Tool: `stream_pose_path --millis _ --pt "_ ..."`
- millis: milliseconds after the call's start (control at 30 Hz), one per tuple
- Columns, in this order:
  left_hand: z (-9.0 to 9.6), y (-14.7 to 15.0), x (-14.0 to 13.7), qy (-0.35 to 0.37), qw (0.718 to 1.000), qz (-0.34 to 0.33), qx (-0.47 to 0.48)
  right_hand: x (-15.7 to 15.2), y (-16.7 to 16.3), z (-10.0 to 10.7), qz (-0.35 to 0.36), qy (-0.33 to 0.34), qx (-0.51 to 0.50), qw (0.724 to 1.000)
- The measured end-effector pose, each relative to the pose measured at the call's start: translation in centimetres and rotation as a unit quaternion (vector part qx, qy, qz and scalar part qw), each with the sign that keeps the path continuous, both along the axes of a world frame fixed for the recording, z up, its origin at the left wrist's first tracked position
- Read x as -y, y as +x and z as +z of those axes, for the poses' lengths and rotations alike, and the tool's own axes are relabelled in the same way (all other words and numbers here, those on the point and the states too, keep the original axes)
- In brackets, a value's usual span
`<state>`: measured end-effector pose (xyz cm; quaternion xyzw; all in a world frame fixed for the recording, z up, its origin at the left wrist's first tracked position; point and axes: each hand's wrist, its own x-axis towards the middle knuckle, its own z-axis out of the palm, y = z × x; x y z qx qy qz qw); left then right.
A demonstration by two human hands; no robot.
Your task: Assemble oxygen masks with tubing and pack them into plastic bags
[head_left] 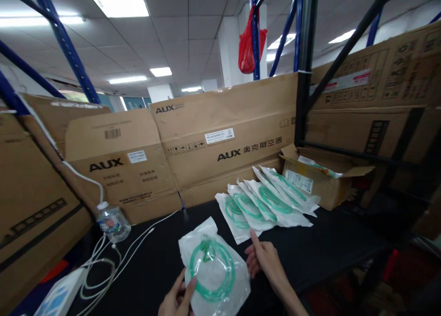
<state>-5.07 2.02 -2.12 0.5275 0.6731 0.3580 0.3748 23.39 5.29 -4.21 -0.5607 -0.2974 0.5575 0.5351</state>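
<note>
My left hand [179, 297] grips the lower left edge of a clear-and-white pouch [214, 274], its thumb lying on the front. Coiled green tubing [229, 279] shows through the pouch film. Just right of that pouch is my right hand [263, 258], thumb raised and the other fingers partly curled, with nothing seen in it. Beyond it, several similar pouches [237, 212] with green tubing lean in an overlapping row on the black table surface [158, 261].
An open cardboard box [299, 180] with a pouch on top stands at the back right. Large cardboard panels [206, 160] line the back. On the left are a plastic bottle [113, 224], white cables [99, 288] and a white power strip [62, 295]. A red bag [250, 47] hangs from the blue rack.
</note>
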Motion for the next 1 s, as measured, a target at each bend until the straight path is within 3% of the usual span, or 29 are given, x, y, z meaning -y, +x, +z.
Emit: stream_pose_path --millis 133,200,267,333,433,533,633,800,1000 --pt "1.6 -0.3 0.6 0.105 0.986 0.035 -0.128 4.0 1.1 -0.5 -0.013 0.028 0.046 0.998" --pt "2.7 0.2 0.1 0.172 0.972 -0.027 -0.157 5.7 1.4 -0.4 -0.023 0.041 0.066 0.997" --pt "3.9 1.3 -1.1 0.228 0.949 -0.13 -0.177 6.9 1.1 -0.2 -0.024 0.049 0.08 0.995" --pt "4.7 2.8 -3.0 0.247 0.935 -0.179 -0.182 7.9 0.1 -0.1 -0.008 0.052 0.08 0.995" --pt "4.8 4.5 -6.5 0.246 0.926 -0.212 -0.192 9.7 -2.6 -0.5 0.043 0.049 0.054 0.996" --pt "3.8 5.4 -9.6 0.224 0.922 -0.239 -0.206 11.3 -5.4 -1.3 0.088 0.052 0.017 0.995" --pt "2.6 5.6 -11.4 0.202 0.919 -0.258 -0.219 12.2 -7.3 -1.9 0.089 0.054 -0.025 0.994" --pt "2.0 5.3 -12.1 0.181 0.916 -0.281 -0.224 12.5 -8.3 -1.6 0.054 0.033 -0.106 0.992" --pt "2.1 5.0 -11.0 0.162 0.923 -0.278 -0.213 12.0 -8.8 -0.2 0.015 -0.022 -0.18 0.983"
